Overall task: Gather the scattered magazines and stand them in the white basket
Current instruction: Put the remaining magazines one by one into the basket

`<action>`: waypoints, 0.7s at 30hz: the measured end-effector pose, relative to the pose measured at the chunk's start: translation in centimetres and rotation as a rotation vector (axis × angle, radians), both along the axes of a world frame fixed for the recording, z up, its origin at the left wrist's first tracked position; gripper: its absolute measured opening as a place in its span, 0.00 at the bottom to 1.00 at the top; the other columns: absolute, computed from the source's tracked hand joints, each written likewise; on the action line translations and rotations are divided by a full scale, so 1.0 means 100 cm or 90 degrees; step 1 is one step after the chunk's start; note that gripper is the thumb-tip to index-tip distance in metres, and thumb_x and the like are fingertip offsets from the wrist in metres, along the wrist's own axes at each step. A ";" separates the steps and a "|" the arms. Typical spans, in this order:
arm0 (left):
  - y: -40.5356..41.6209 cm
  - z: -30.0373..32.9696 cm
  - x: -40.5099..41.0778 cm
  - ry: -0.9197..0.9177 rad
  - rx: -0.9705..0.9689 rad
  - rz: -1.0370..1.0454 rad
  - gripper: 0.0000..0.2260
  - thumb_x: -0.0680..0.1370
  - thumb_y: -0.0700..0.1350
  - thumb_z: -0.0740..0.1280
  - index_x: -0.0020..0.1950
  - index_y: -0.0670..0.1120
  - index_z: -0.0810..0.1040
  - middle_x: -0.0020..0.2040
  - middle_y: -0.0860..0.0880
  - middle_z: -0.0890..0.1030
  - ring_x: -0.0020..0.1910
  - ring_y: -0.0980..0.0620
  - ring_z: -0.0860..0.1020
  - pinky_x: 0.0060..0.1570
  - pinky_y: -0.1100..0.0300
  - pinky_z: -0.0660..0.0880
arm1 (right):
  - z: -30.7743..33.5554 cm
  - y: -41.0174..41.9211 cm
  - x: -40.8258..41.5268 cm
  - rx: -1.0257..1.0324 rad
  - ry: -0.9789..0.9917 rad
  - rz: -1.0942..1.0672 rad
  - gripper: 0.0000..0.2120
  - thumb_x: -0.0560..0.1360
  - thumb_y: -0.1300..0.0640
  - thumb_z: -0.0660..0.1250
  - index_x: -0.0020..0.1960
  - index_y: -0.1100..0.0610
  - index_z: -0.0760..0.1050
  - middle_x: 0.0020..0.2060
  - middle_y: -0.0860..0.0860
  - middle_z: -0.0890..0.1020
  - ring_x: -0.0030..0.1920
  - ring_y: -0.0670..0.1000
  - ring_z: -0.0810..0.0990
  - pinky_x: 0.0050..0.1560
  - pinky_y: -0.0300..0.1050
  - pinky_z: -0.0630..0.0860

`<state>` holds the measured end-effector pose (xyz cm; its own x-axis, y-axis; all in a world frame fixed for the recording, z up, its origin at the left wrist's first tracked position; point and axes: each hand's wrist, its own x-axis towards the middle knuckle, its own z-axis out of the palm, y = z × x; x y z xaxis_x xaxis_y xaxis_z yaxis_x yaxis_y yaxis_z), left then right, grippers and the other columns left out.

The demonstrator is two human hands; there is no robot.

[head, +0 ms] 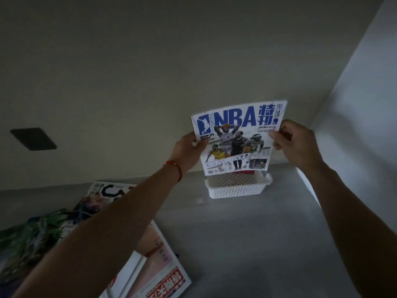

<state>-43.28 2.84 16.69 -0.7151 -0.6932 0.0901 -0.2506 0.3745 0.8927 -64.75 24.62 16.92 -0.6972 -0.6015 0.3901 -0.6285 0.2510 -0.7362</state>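
From the head camera, both arms reached forward over a grey floor toward a pale wall, and between them an NBA magazine [238, 136] stood upright with its cover facing the viewer. The left hand [188, 152] gripped the magazine's left edge, thumb laid across the front of the cover and the fingers hidden behind it; a red string bracelet [175, 169] circled that wrist. The right hand [294, 140] pinched the right edge near the top corner, its fingers curled against the cover. The magazine's lower edge hung just over the white basket [237, 186], a perforated plastic one set on the floor against the wall; whether the paper touched the basket's inside could not be told, since the cover hid the far rim. Something red showed at the basket's back, just under the magazine, too hidden to identify. To the left on the floor, partly under the left forearm, lay other magazines: one with large dark lettering [107, 195] near the wall, a green-covered one [28, 235] at the frame's left edge, and a pale one with red-and-white characters [163, 280] nearest the viewer, overlapping loosely. A dark rectangular plate [33, 138] sat on the wall at left. The scene was dim.
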 end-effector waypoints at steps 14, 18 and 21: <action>-0.016 -0.067 -0.067 -0.147 0.049 0.163 0.11 0.76 0.48 0.67 0.49 0.44 0.86 0.42 0.43 0.86 0.43 0.47 0.84 0.46 0.56 0.80 | -0.087 -0.036 -0.041 0.080 -0.115 -0.078 0.08 0.78 0.55 0.69 0.54 0.57 0.80 0.44 0.50 0.86 0.38 0.44 0.84 0.39 0.36 0.77; -0.016 -0.077 -0.083 -0.151 0.083 0.222 0.12 0.77 0.47 0.67 0.44 0.39 0.85 0.39 0.42 0.84 0.45 0.42 0.83 0.42 0.57 0.77 | -0.103 -0.050 -0.045 0.096 -0.196 -0.147 0.09 0.78 0.52 0.69 0.55 0.53 0.81 0.47 0.49 0.87 0.42 0.47 0.85 0.46 0.41 0.78; -0.017 -0.082 -0.093 -0.150 0.124 0.248 0.14 0.76 0.48 0.67 0.46 0.38 0.85 0.45 0.38 0.86 0.48 0.40 0.83 0.50 0.51 0.81 | -0.113 -0.058 -0.049 0.093 -0.276 -0.161 0.12 0.76 0.59 0.66 0.58 0.53 0.80 0.54 0.51 0.86 0.52 0.53 0.85 0.59 0.53 0.79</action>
<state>-52.61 1.10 8.53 -0.3846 -0.9012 -0.1999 -0.5417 0.0450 0.8393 -69.61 18.81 5.66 -0.9065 -0.4201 -0.0422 -0.1801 0.4751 -0.8613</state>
